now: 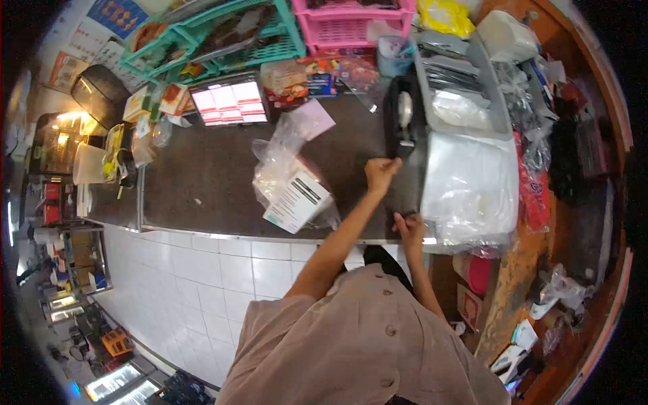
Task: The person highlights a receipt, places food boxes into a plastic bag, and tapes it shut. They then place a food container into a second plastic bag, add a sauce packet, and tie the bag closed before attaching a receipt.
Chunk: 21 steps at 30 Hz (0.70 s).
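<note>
A black tape dispenser with a pale roll of tape stands on the dark tabletop. My left hand is closed, its fingertips pinched at the dispenser's front end; any strip of tape between them is too fine to make out. Lower down, by the table's front edge, my right hand has its fingers curled together, and what they hold, if anything, is hidden. To the left of my left forearm lies a clear plastic bag with packed contents. A white printed label rests on that bag.
A stack of clear plastic bags lies right of my hands, below a grey bin. A lit tablet stands at the back beneath green baskets. A pink slip lies beyond the bag. White floor tiles show below the table.
</note>
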### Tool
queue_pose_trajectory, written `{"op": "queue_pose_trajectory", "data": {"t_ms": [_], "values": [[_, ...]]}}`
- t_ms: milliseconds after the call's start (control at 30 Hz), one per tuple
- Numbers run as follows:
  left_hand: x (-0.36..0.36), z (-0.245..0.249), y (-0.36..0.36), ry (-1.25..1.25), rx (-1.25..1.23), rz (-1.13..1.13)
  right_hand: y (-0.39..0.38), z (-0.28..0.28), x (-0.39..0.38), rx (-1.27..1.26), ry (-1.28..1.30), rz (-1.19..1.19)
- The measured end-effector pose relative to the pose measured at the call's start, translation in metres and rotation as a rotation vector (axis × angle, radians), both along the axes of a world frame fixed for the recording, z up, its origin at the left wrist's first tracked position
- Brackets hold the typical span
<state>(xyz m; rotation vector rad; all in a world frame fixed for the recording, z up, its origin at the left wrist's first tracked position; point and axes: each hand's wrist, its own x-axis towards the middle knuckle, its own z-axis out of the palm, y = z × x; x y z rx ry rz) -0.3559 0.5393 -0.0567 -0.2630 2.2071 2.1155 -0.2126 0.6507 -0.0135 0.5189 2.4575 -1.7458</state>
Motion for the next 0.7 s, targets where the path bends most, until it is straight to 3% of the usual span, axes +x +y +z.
{"op": "queue_pose_trajectory", "data": {"t_ms": [67, 133, 200, 267, 367, 400, 500, 567, 633, 667, 700], "values": [[0.025, 0.037, -0.001, 0.029, -0.126, -0.009, 0.001, 0.003, 0.012, -0.102, 0.048, -0.031], [0.055, 0.070, -0.016, 0.050, 0.019, 0.079, 0.005, 0.014, 0.012, -0.221, 0.058, 0.140], [0.085, 0.132, -0.047, 0.235, -0.015, 0.162, 0.005, 0.008, 0.018, -0.437, 0.059, 0.269], [0.113, 0.152, -0.085, 0.398, -0.176, 0.327, -0.016, 0.029, 0.006, -0.402, -0.010, 0.458], [0.130, 0.155, -0.150, 0.463, -0.519, 0.649, -0.075, 0.083, -0.014, -0.363, 0.056, 0.639], [0.128, 0.154, -0.166, 0.444, -0.633, 0.727, -0.095, 0.083, -0.019, -0.289, -0.003, 0.637], [0.116, 0.111, -0.199, 0.405, -0.672, 0.748, -0.135, 0.057, -0.025, -0.053, -0.105, 0.636], [0.114, 0.098, -0.207, 0.336, -0.653, 0.783, -0.143, 0.018, -0.028, 0.119, -0.074, 0.637], [0.113, 0.082, -0.219, 0.273, -0.588, 0.738, -0.140, -0.003, -0.034, 0.237, -0.225, 0.701], [0.112, 0.091, -0.222, 0.111, -0.457, 0.695, -0.137, -0.010, -0.031, 0.297, -0.316, 0.735], [0.111, 0.085, -0.230, 0.120, -0.231, 0.702, -0.136, -0.012, -0.033, 0.243, -0.320, 0.721]]}}
